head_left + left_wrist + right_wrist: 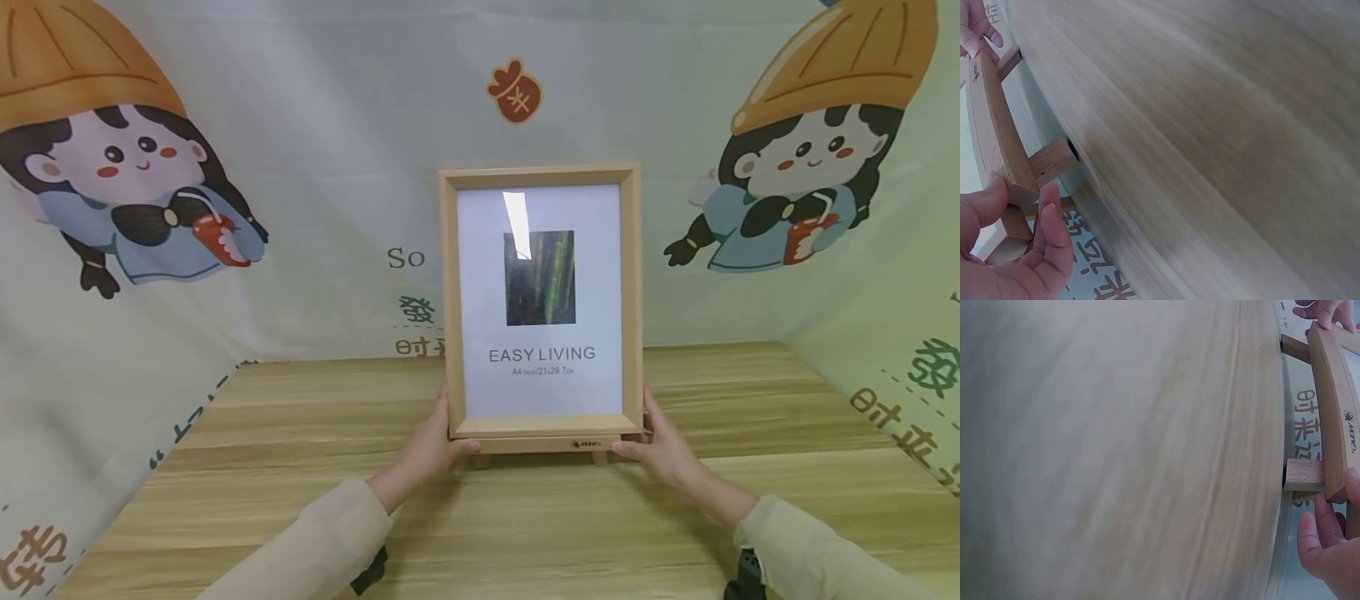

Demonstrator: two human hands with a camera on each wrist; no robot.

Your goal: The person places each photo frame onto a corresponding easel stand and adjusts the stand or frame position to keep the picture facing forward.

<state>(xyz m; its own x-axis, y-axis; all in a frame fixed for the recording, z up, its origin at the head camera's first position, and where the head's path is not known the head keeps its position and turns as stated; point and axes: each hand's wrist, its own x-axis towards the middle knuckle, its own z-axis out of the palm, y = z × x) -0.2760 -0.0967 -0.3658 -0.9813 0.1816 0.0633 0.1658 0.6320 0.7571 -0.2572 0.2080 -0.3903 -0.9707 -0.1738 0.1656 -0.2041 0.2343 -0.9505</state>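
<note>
A light wooden picture frame [540, 392] stands upright on the ledge of a small wooden easel [525, 446] at the middle of the table. Behind its glass is a white sheet printed "EASY LIVING" with a green bamboo picture. My left hand [423, 446] grips the left end of the ledge, thumb in front and fingers curled behind. At the opposite end, my right hand [666, 447] holds the ledge the same way. In the left wrist view, a short easel leg [1052, 161] reaches down to the tabletop. The right wrist view shows another leg [1305, 475] beside the right fingers.
The wood-grain tabletop [540, 533] spreads around the easel. A pale printed cloth [337, 100] with cartoon figures hangs behind and along both sides. A bright reflection lies on the frame's glass.
</note>
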